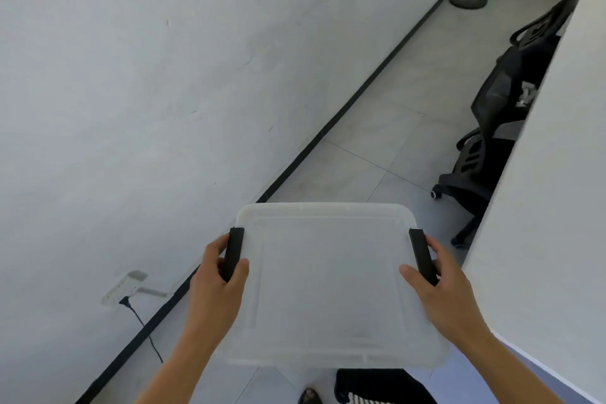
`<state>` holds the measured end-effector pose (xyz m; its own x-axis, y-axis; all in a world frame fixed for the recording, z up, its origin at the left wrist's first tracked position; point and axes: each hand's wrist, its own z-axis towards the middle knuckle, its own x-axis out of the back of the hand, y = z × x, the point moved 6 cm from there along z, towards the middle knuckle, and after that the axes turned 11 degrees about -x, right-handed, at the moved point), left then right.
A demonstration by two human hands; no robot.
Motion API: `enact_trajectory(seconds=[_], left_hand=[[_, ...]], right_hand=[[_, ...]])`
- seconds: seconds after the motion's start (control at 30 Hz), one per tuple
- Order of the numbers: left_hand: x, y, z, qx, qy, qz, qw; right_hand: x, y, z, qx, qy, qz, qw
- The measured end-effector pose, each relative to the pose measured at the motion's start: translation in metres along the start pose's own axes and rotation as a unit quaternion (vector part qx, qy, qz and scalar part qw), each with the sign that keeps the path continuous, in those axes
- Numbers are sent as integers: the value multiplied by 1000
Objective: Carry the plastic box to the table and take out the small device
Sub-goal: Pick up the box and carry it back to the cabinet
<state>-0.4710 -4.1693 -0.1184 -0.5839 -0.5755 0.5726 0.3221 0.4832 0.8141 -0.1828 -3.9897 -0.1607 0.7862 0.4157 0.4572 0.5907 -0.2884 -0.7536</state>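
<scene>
Two hands carry my plastic box, lid on, above the floor: left hand and right hand each clenched on a black side latch. Its long axis runs between them; the table lies right, nearer my right hand.

Plastic box: translucent, lidded, held level above the floor. Left hand clasps the black latch on its side; right hand clasps the opposite black latch. Black office chairs stand beyond the right hand; white wall beyond the left.
</scene>
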Motion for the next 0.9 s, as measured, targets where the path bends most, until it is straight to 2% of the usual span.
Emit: enact_trajectory(seconds=[0.3,0.57,0.9], left_hand=[[-64,69,194,-47,-30,1,998],[-117,147,355,-77,-46,4,996],[-237,236,585,-122,-130,-12,984]], right_hand=[[13,-80,157,-28,43,36,998],[49,-182,295,-6,73,33,997],[89,-267,486,-64,135,34,988]])
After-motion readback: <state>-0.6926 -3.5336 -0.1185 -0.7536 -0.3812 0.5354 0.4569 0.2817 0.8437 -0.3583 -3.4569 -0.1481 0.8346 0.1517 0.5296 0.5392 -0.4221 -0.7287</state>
